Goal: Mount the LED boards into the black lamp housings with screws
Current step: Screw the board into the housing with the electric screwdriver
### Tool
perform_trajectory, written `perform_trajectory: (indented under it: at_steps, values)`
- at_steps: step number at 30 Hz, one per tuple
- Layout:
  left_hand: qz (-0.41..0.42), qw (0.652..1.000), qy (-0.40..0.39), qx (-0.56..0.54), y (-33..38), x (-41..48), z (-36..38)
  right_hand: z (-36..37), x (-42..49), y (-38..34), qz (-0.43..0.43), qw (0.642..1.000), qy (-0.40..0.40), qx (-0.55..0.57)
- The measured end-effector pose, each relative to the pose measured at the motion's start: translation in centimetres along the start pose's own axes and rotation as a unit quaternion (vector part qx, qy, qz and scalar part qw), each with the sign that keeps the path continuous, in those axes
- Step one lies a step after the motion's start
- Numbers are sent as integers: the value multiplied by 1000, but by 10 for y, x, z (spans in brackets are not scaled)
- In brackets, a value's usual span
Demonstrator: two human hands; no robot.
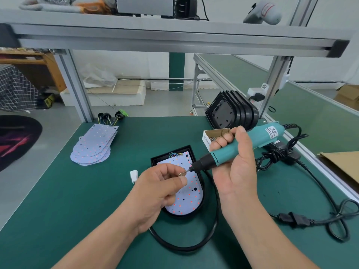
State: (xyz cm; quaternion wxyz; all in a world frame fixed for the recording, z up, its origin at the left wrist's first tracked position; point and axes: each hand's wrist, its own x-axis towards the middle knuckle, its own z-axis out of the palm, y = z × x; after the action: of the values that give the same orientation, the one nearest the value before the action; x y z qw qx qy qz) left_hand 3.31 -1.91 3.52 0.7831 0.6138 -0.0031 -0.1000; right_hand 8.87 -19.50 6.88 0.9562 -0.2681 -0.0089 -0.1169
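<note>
Screw meets driver bit above an open lamp housing.
The left hand [159,188] pinches a small screw [182,173] between thumb and forefinger, other fingers curled, and the screw appears to touch the bit tip of the teal electric screwdriver [266,133]. The right hand [236,162] grips that tool with its fingers wrapped round the barrel. Directly beneath both hands lies a black lamp housing [171,150] with an LED board [191,199] seated inside. Behind the right hand stand a box of screws [211,135] and a stack of empty housings [233,111]; well left of the left hand lies a pile of spare boards [93,146].
</note>
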Motion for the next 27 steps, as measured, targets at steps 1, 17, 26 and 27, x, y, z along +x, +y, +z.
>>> perform_trajectory:
  at_steps: [1,17,26,27]
  values:
    - [-4,1000,-4,-3,1,0,0,0,0,0,2,1000,3,2]
    - [-77,992,-2,-103,10,-1,-1,-1,0,-2,5,1000,6,15]
    - [-116,979,2,-165,12,-5,-2,0,3,-11,-1,1000,2,24]
    - [-111,983,7,-147,12,-5,-1,-1,2,-12,-2,1000,-1,25]
